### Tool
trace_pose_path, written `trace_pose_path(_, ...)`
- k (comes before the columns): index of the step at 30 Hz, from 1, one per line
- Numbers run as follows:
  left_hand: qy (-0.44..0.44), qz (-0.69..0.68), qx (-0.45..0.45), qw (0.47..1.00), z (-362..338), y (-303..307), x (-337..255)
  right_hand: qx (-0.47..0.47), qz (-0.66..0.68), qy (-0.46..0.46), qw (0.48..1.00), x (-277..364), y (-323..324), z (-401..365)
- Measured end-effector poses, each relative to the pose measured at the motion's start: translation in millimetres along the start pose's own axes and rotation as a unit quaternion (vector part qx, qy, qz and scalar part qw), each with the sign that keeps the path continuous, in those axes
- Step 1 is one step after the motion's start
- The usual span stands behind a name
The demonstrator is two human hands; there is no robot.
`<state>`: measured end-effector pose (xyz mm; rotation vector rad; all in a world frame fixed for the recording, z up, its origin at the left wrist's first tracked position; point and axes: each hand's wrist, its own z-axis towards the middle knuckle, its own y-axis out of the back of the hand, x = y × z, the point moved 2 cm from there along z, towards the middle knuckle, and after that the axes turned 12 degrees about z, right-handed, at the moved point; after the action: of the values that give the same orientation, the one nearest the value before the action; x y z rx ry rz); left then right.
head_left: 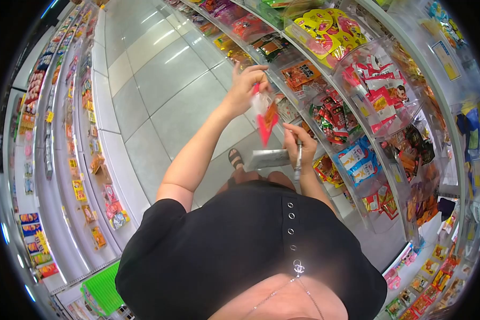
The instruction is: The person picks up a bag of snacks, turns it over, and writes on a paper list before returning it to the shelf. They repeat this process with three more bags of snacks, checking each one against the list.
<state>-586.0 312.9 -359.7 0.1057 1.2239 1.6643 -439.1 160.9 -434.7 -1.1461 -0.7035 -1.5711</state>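
Observation:
My left hand (pixel 246 88) pinches the top of a red and white snack packet (pixel 265 114), which hangs down in front of the shelves, a little blurred. Below and to the right, my right hand (pixel 300 145) is closed around a thin, pen-like stick (pixel 298 157). A flat grey-white object (pixel 270 159) lies beside that hand, at its left; whether the fingers also hold it is hard to tell. Clear bins with small packets (pixel 333 117) stand just right of both hands.
Shelves with snack packets (pixel 378 96) curve along the right side. Another shelf row (pixel 80 160) runs down the left. Between them lies the grey tiled floor (pixel 181 101). A green ribbed object (pixel 102 288) is at the lower left.

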Motion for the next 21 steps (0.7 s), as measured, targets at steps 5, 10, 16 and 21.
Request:
trace_pose_path(5,0.127,0.050,0.047,0.990,-4.0,-1.7,-0.4,0.071,0.141,-0.127,0.979,-2.0,16.7,5.8)
trace_pose_path(10,0.168,0.020,0.165,0.972,-14.6,-3.1,-14.6,0.095,0.107,-0.272,0.952,-0.5,16.2,3.3)
trace_pose_path(16,0.168,-0.130,0.154,0.965,-20.2,12.1,-11.7,0.014,0.183,-0.300,0.936,-2.2,14.4,-5.3)
trace_pose_path(21,0.201,-0.212,0.041,0.956,-32.3,26.3,7.9,-0.023,0.249,-0.313,0.916,0.4,25.2,-9.9)
